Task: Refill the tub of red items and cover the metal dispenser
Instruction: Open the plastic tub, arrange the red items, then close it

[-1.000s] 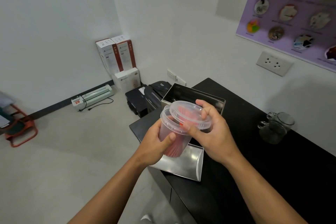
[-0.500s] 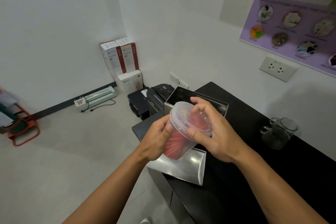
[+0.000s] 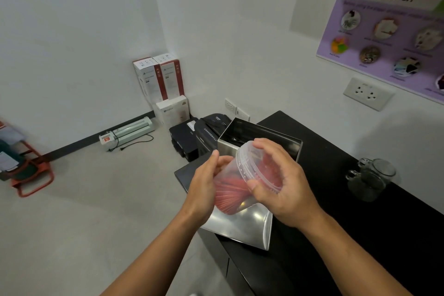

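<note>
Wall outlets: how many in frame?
3. One large outlet plate sits under the purple poster. Two small outlets are low on the wall behind the metal dispenser. Others may be hidden.

Black counter (image 3: pixel 360 235) carries an open metal box (image 3: pixel 262 137), a flat metal lid (image 3: pixel 247 228) and a glass jar (image 3: pixel 370 179).

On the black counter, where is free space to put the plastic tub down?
The widest bare stretch of the black counter lies between the flat metal lid and the glass jar, running toward the near edge. Another bare strip lies behind the open metal box, by the wall. The corner with box and lid, under both hands and the tub, is crowded.
</note>
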